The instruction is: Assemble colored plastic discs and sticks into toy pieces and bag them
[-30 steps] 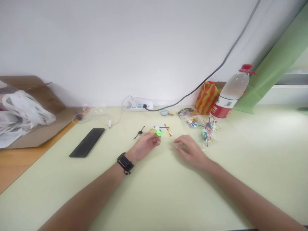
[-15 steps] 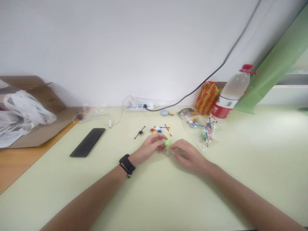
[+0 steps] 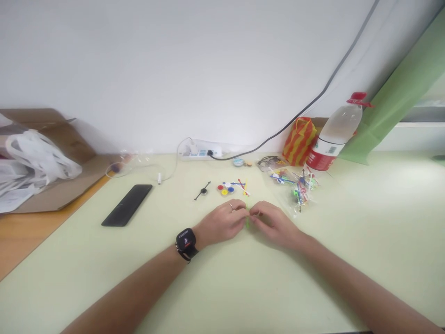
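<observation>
My left hand (image 3: pixel 225 221) and my right hand (image 3: pixel 271 221) meet over the table, fingertips almost touching. Between them is a small bright green plastic spinner arrow (image 3: pixel 247 223), mostly covered by the fingers. Both hands pinch it from either side. Just beyond lie round spinner bases in red, white, yellow and blue (image 3: pixel 230 190), with loose coloured arrows (image 3: pixel 243 185) beside them. An assembled black arrow spinner (image 3: pixel 203 191) rests to the left of these.
A black phone-like slab (image 3: pixel 127 205) lies at left, near an open cardboard box (image 3: pixel 62 190). Clear bags of coloured arrows (image 3: pixel 301 195) lie at right, before a striped bag (image 3: pixel 299 141) and a large bottle (image 3: pixel 335 134). A power strip (image 3: pixel 198 155) sits by the wall.
My left hand has turned palm down and moved slightly right, bringing the green piece to my right hand. The right fingers have closed in on it.
</observation>
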Motion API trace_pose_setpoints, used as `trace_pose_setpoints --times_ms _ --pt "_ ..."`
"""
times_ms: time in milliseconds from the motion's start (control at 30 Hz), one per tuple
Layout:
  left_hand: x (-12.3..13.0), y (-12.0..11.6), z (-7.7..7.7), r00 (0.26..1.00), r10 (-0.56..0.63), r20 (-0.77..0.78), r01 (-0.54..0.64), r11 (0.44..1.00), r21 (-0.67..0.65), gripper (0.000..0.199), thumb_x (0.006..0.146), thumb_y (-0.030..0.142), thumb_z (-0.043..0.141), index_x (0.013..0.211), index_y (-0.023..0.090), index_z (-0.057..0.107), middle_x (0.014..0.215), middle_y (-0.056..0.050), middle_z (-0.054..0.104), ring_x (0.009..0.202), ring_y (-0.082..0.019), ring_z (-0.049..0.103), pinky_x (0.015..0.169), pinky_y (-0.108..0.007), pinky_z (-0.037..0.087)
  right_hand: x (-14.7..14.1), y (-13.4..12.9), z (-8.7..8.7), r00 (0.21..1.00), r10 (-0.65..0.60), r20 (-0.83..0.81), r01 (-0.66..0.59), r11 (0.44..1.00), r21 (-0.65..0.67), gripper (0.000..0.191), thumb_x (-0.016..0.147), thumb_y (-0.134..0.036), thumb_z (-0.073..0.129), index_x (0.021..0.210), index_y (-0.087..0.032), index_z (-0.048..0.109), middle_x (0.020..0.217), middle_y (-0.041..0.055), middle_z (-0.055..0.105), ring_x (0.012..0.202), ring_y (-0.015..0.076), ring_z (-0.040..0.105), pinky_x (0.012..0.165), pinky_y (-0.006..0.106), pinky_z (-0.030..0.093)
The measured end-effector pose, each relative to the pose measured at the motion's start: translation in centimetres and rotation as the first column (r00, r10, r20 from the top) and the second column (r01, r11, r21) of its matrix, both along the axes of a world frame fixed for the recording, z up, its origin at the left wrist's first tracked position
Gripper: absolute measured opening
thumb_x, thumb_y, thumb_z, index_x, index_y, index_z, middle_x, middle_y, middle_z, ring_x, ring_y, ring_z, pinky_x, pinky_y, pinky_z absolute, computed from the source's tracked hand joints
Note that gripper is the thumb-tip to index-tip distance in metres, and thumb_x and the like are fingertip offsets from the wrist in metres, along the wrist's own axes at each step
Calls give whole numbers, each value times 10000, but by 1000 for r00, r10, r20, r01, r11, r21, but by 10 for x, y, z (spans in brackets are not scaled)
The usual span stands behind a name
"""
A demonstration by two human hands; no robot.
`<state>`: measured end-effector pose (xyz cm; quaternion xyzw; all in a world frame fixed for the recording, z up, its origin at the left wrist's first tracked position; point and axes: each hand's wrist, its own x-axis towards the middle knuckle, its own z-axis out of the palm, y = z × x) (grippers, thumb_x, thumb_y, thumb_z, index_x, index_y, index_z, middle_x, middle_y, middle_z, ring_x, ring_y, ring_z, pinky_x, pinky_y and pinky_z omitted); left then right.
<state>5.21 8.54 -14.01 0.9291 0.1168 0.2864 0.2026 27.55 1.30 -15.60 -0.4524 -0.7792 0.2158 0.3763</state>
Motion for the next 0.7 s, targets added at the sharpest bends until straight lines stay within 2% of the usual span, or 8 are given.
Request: trace_pose_setpoints --times_ms 167,333,433,500,567,633,667,700 --pt "1 -1 2 1000 5 31 0 987 -162 226 999 189 533 1097 250 727 1102 -113 683 1065 -258 639 948 -372 496 -1 -2 2 1000 -10 -7 10 999 -36 122 1017 -264 527 968 -236 635 937 57 704 890 220 641 819 377 516" --pt "3 1 1 981 136 142 -66 909 -411 179 983 285 630 1134 245 717 1082 -89 708 994 -237 665 936 -375 520 0 -2 10 989 -64 -133 45 989 -144 216 1038 -395 512 1046 -227 648 947 73 715 858 221 651 756 355 543" --pt "4 1 1 973 156 169 -46 853 -519 162 967 324 665 1077 218 718 1047 -82 712 963 -218 678 910 -352 548 0 -2 13 965 -100 -243 56 981 -184 302 1040 -422 508 1266 -240 591 955 61 687 865 213 659 769 350 547" --pt "4 1 2 971 148 186 -17 826 -564 161 963 332 672 1052 206 716 1034 -82 712 962 -213 681 911 -346 556 -1 -3 12 950 -121 -288 67 979 -192 490 1030 -432 529 1482 -270 431 968 41 651 823 195 647 764 348 545" --pt "4 0 2 973 140 186 -6 815 -580 159 964 329 672 1044 199 716 1036 -85 711 959 -209 679 901 -340 557 -2 -4 11 936 -136 -325 70 976 -206 628 1010 -460 561 1563 -294 315 1013 32 632 779 176 628 748 342 542" --pt "4 -1 2 973 146 180 -16 817 -576 155 963 323 675 1040 195 717 1044 -90 712 957 -207 673 885 -335 554 -1 -4 11 928 -145 -342 57 966 -254 472 1009 -516 543 1410 -268 517 953 21 633 737 166 605 714 325 525" --pt "4 -1 1 971 156 183 -24 819 -573 153 960 321 679 1037 194 717 1050 -92 713 960 -207 671 881 -334 552 0 -3 12 930 -144 -338 38 952 -302 391 1024 -552 492 1189 -236 653 852 15 624 694 161 584 685 315 506" --pt "4 -1 0 967 168 191 -29 819 -573 152 957 319 685 1034 192 717 1057 -94 715 968 -209 669 883 -335 550 1 -3 13 931 -144 -334 15 934 -358 480 1041 -585 423 910 -210 692 724 10 584 637 155 548 645 307 478"
